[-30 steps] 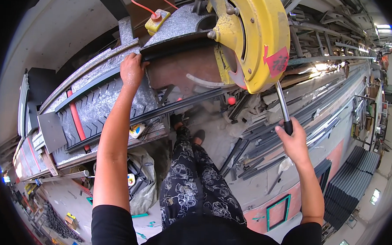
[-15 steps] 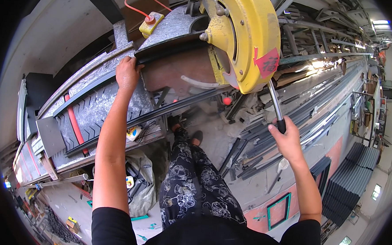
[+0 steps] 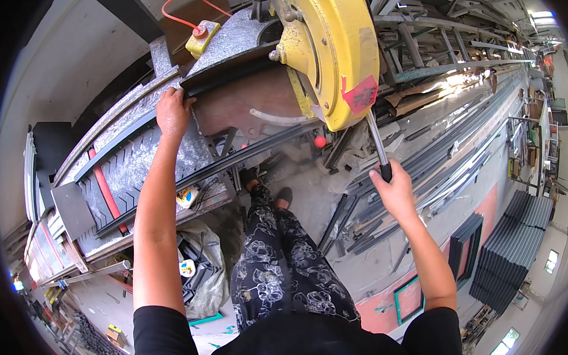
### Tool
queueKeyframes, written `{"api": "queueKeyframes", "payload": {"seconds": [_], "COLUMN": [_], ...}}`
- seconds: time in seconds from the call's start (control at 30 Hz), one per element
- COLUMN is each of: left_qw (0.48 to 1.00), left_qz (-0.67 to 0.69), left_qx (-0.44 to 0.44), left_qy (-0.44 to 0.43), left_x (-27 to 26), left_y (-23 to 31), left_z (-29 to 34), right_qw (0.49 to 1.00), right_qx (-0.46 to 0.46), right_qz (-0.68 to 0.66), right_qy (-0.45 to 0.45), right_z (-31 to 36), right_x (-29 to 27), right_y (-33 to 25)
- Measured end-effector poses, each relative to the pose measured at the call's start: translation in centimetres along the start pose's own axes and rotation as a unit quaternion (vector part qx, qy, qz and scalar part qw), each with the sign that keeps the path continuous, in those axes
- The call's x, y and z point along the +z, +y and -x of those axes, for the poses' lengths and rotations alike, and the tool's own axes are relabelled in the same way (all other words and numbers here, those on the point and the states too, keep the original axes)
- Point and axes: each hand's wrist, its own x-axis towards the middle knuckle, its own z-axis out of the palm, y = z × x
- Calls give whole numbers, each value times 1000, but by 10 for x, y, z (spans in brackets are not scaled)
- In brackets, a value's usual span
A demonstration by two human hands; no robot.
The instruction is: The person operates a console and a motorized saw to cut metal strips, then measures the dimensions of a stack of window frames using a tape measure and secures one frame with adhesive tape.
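A large yellow cut-off saw (image 3: 351, 62) with a red paper sticker on its guard stands at the top centre. My right hand (image 3: 394, 186) is closed around the black grip of its metal handle (image 3: 376, 138). Over on the left, a long dark grey metal profile (image 3: 124, 142) lies along the fence of the dusty saw bench (image 3: 130, 172). The fingers of my left hand (image 3: 174, 112) curl over the right end of this profile, partly hiding it. Whether the blade touches the profile is hidden.
A yellow switch box (image 3: 201, 39) with an orange cable sits behind the fence. A red bar (image 3: 106, 184) crosses the bench. Below lies a sack of offcuts (image 3: 205, 263). Long profiles (image 3: 426, 165) cover the floor to the right, near a dark stack of profiles (image 3: 511, 250).
The whole view has shifted slightly, so the saw, bench and both hands appear further left. Both hands keep their holds on the profile and the saw handle.
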Motion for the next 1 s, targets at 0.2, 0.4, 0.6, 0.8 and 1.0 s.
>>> {"api": "queueKeyframes", "payload": {"seconds": [0.2,0.4,0.6,0.8,1.0], "left_qw": [1000,1000,1000,999,992], "left_qz": [-11,-17,-14,-28,-60], "left_qx": [2,1,-1,-18,-30], "left_qy": [-7,2,1,-5,-109], "left_x": [2,2,-4,-5,-24], "left_y": [-1,-3,0,2,7], "left_z": [-1,0,0,0,-7], "right_qw": [999,1000,999,970,961], "right_qx": [-4,-19,-30,-186,-198], "right_qz": [-5,11,29,155,191], "right_qy": [31,7,-29,3,-6], "right_z": [-9,3,12,-26,-67], "right_x": [37,-7,-140,-218,-252], "right_y": [31,-9,-135,-278,-351]}}
